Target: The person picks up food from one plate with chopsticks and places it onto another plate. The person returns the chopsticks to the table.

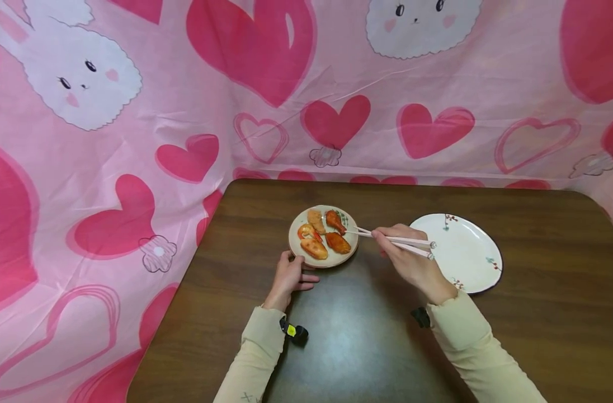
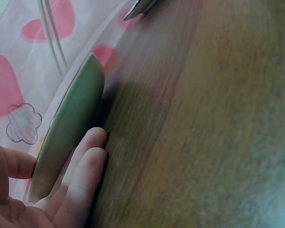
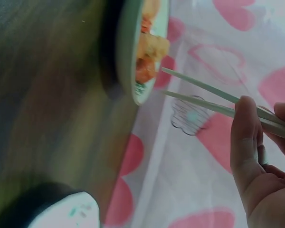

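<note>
My left hand (image 1: 289, 278) grips the near-left rim of a small round plate (image 1: 324, 263), thumb on the rim and fingers under its side in the left wrist view. On this plate lie a drumstick (image 1: 335, 221), a chicken wing (image 1: 338, 243), a shrimp (image 1: 306, 230), a golden oval piece (image 1: 314, 248) and a pale breaded piece (image 1: 316, 221). Between its fingers, my right hand (image 1: 412, 262) holds a pair of light chopsticks (image 1: 404, 241). Their tips point at the small plate's right side, close to the drumstick; the right wrist view shows them apart with nothing between.
A larger white oval plate (image 1: 467, 252) with berry-sprig decoration stands right of the small one, partly behind my right hand. Both rest on a brown wooden table (image 1: 553, 313). Pink heart-patterned cloth (image 1: 347, 73) hangs along the table's back and left edges.
</note>
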Available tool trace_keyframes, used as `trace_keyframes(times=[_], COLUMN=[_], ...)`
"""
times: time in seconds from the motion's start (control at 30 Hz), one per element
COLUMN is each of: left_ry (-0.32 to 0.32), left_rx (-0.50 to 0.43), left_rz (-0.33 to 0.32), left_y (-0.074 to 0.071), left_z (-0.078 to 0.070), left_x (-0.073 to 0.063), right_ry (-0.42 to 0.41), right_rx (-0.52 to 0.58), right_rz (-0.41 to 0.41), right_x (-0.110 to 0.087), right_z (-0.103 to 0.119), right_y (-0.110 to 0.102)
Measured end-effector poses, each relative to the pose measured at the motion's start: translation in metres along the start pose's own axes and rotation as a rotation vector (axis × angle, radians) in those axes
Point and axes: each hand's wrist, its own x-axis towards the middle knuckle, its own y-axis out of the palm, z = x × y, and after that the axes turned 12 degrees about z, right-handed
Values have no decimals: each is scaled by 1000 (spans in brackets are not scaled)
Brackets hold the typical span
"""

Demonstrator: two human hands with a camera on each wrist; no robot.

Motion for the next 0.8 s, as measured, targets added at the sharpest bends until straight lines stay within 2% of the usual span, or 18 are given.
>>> trace_keyframes(times=[0.2, 0.3, 0.57, 0.8], left_ry=[0, 1, -5, -3], left_rx=[4, 3, 15, 12], left_rz=[2, 6, 24, -3], left_y=[0, -1, -2, 0], left_z=[0, 1, 0, 2], left_x=[0, 0, 0, 1], right_ry=[-5, 19, 197, 304], right_rx=[-7, -4, 99, 198], right_rz=[10, 28, 106, 172], right_x=[10, 15, 26, 33], right_z=[-9, -11, -17, -23], right_y=[17, 23, 27, 34])
